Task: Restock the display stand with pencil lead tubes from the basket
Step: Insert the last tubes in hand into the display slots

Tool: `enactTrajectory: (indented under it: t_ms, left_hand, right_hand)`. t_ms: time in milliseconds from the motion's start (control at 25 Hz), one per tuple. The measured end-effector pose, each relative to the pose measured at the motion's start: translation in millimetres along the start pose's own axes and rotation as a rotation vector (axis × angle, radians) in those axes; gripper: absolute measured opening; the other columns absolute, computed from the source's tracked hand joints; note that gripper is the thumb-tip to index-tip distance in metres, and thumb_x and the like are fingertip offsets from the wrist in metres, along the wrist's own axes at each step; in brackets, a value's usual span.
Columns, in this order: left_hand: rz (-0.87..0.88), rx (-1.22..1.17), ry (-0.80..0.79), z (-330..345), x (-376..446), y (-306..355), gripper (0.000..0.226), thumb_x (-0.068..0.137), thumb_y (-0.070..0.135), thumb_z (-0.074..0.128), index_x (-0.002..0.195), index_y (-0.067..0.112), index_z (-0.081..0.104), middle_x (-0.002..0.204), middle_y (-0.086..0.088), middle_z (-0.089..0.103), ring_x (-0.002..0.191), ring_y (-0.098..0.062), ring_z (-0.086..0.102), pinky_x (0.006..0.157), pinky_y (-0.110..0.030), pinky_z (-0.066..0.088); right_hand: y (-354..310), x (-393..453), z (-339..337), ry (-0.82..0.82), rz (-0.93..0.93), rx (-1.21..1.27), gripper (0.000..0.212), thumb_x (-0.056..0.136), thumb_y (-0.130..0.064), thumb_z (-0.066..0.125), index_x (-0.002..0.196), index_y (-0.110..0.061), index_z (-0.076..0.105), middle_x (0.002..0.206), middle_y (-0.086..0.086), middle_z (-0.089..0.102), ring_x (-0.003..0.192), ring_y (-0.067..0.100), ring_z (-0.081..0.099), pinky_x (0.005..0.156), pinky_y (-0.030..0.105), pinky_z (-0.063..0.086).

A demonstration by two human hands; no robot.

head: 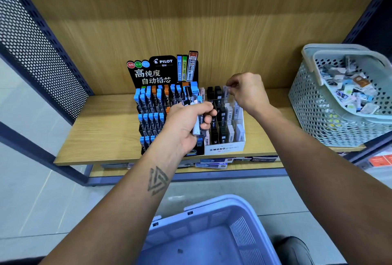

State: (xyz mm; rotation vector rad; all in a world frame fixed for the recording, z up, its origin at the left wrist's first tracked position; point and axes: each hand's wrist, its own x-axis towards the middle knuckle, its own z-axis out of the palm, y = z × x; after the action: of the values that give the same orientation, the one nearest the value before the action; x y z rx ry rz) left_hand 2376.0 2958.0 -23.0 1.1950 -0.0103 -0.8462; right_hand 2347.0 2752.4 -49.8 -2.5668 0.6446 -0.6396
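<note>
Blue basket (212, 233) below; grey basket (318, 120) holds mixed stationery packets (350, 92).

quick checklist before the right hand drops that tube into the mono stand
1. Right hand pinches one tube: ok.
2. Tube is over the back row of the white stand: ok.
3. Slot under the tube is free: cannot tell, the hand hides it.
4. Tube colour matches its neighbours: cannot tell, the tube is blurred.
5. Left hand grips the spare tubes firmly: ok.
6. Left hand is clear of the white stand's back row: ok, it is in front of the black stand.
</note>
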Motion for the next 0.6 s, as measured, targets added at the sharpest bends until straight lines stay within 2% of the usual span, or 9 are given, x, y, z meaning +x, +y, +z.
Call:
enactTrajectory:
  t_ms: [200,360,440,520,600]
  left_hand:
    - [-0.049,-0.027,-0.045,-2,-3,-1,0.03,0.09,-0.007,0.064,0.117,-0.018,0.06,0.077,-0.022,0.067,0.047,-0.014,0.051,0.039,-0.019,0.037]
    - [-0.041,0.052,-0.073,-8,-10,0,0.021,0.091,-0.004,0.065,0.111,-0.011,0.064,0.067,-0.013,0.062,0.046,-0.013,0.047,0.04,-0.02,0.034]
    - [-0.023,0.152,-0.085,-11,-14,-1,0.011,0.09,0.004,0.072,0.098,0.001,0.065,0.059,-0.006,0.054,0.044,-0.013,0.043,0.041,-0.021,0.031]
    - [-0.03,0.195,-0.085,-12,-18,-3,0.019,0.087,0.014,0.078,0.092,0.009,0.06,0.055,-0.002,0.049,0.043,-0.012,0.039,0.041,-0.021,0.028]
    - [-0.036,0.214,-0.102,-13,-25,-5,0.021,0.086,0.013,0.079,0.09,0.01,0.059,0.055,-0.001,0.047,0.043,-0.012,0.037,0.04,-0.021,0.027]
  right_hand:
    - [2,3,3,-0.002,0.027,-0.013,0.012,0.087,-0.007,0.074,0.1,-0.008,0.076,0.096,0.009,0.075,0.091,0.024,0.071,0.087,0.04,0.059]
    - [-7,-4,-7,0.011,0.042,0.01,0.01,0.088,-0.012,0.074,0.098,-0.011,0.076,0.093,0.005,0.075,0.087,0.02,0.071,0.085,0.037,0.059]
    - [-24,-15,-19,-0.029,0.089,0.209,0.005,0.086,-0.011,0.075,0.09,-0.014,0.076,0.084,-0.001,0.074,0.079,0.013,0.07,0.081,0.031,0.059]
    - [-47,-34,-37,-0.171,0.156,0.555,0.005,0.086,-0.007,0.076,0.087,-0.011,0.077,0.078,-0.001,0.074,0.072,0.01,0.066,0.071,0.026,0.056]
    - [-63,-55,-51,-0.324,0.16,0.728,0.006,0.087,-0.005,0.074,0.092,-0.007,0.077,0.076,0.0,0.073,0.069,0.009,0.062,0.063,0.023,0.052]
